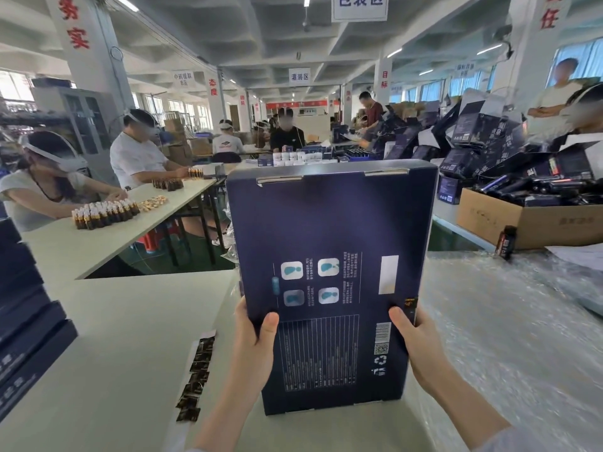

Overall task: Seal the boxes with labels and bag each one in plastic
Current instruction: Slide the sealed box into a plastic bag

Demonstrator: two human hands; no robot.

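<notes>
Now gripping a large, flat, dark-navy cardboard box, upright over the near edge of the white table, printed back toward the camera. Left hand clamped on its lower left side, right hand on its lower right, thumbs flat on the printed face, fingers hidden behind. Cannot tell whether resting on the table or lifted clear. Just left, lying flat, a strip of dark gold-printed labels. Toward the right edge, clear bubble wrap; at the left edge, stacked dark boxes.
</notes>
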